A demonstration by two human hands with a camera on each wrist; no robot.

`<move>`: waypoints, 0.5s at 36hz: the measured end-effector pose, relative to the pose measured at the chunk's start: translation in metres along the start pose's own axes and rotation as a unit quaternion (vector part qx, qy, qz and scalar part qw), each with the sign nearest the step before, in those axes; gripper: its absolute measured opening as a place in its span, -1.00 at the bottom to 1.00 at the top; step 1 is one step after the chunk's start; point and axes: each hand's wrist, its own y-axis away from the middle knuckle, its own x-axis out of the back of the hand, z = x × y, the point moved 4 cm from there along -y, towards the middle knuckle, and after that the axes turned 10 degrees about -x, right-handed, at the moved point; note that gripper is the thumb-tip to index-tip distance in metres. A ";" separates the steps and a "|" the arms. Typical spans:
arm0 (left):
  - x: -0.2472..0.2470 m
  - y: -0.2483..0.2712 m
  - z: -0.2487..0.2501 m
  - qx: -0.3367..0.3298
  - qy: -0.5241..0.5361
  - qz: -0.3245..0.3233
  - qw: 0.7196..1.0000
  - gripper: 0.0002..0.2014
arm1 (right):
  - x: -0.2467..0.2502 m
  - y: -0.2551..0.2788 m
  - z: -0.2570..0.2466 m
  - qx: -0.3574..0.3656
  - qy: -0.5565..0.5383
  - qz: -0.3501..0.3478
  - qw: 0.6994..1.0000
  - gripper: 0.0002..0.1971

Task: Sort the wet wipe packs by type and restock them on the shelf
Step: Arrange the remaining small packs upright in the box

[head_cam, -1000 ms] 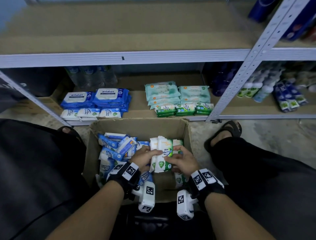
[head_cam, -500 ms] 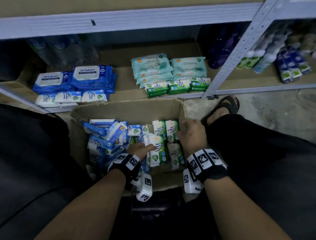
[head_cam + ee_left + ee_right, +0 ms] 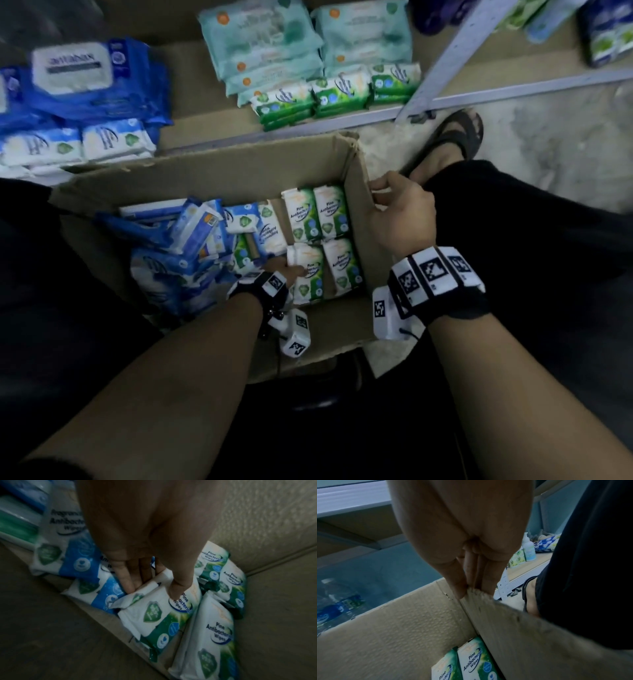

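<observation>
A cardboard box (image 3: 212,171) stands on the floor in front of the low shelf. Green Pine Antibacterial packs (image 3: 317,214) lie in rows on its right side, and blue packs (image 3: 164,236) are heaped on its left. My left hand (image 3: 286,272) reaches into the box and pinches one green pack (image 3: 154,609), thumb on top and fingers (image 3: 128,582) underneath. My right hand (image 3: 378,198) pinches the rim of the box's right wall (image 3: 513,622), with its fingertips (image 3: 458,591) over the torn corner.
The shelf holds big blue Antabax packs (image 3: 85,75), small blue-and-white packs (image 3: 113,140), teal packs (image 3: 267,44) and small green packs (image 3: 335,92). A grey upright (image 3: 445,61) divides the shelf bays. My sandalled foot (image 3: 452,137) and dark trouser legs flank the box.
The green pack that both hands held above the box now lies low in the near row, held only by my left hand. My right hand moved to the box's right wall. The view has dropped closer.
</observation>
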 end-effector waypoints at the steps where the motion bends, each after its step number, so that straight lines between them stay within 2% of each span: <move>1: -0.001 -0.004 -0.001 0.002 0.006 -0.007 1.000 -0.57 | 0.001 0.000 0.000 -0.007 -0.010 0.002 1.000 -0.87; 3: -0.003 -0.018 -0.012 0.005 0.009 -0.011 1.000 -0.58 | 0.002 0.000 -0.001 -0.016 -0.018 0.009 1.000 -0.84; 5: 0.003 -0.018 -0.011 -0.008 -0.012 0.018 1.000 -0.60 | 0.001 0.001 -0.003 -0.020 -0.017 0.006 1.000 -0.85; 8: 0.009 -0.014 -0.010 -0.005 -0.028 0.042 0.999 -0.52 | -0.003 0.001 -0.007 -0.027 -0.008 -0.011 1.000 -0.93; 12: 0.005 -0.018 -0.014 -0.006 -0.015 0.066 0.998 -0.43 | -0.007 0.001 -0.007 -0.027 -0.016 -0.013 0.999 -0.93; 16: -0.001 -0.016 -0.010 0.003 0.037 0.062 0.997 -0.52 | -0.008 0.003 -0.004 -0.030 -0.021 -0.009 0.999 -0.88; 18: -0.004 -0.015 -0.007 0.004 0.056 0.067 0.996 -0.62 | -0.007 0.003 -0.004 -0.031 -0.026 -0.010 0.999 -0.88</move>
